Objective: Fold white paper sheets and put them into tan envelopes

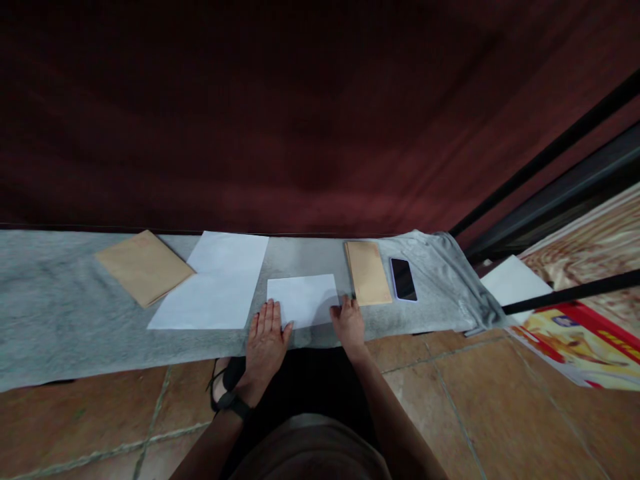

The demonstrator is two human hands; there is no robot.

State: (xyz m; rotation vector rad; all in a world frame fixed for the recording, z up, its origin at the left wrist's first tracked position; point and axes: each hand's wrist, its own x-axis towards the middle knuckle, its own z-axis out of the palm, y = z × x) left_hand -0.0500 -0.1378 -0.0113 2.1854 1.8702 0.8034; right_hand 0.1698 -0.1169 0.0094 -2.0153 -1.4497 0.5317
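Note:
A smaller white sheet (307, 299) lies on the grey cloth in front of me. My left hand (267, 340) rests flat with its fingers stretched out at the sheet's lower left corner. At the lower right corner is my right hand (349, 323), its thumb on the paper's edge and its fingers bent beside it; whether it grips the edge is too small to tell. A brown envelope stack (370, 272) lies just beyond the right fingers. Larger white paper (215, 283) is spread to the left, partly under another brown envelope (145, 267).
A phone (404, 279) lies right of the envelope stack on the narrow cloth-covered surface (60, 320). Behind it hangs a dark red curtain (300, 133). Black bars (550, 157) and a colourful box (585, 343) stand at the right.

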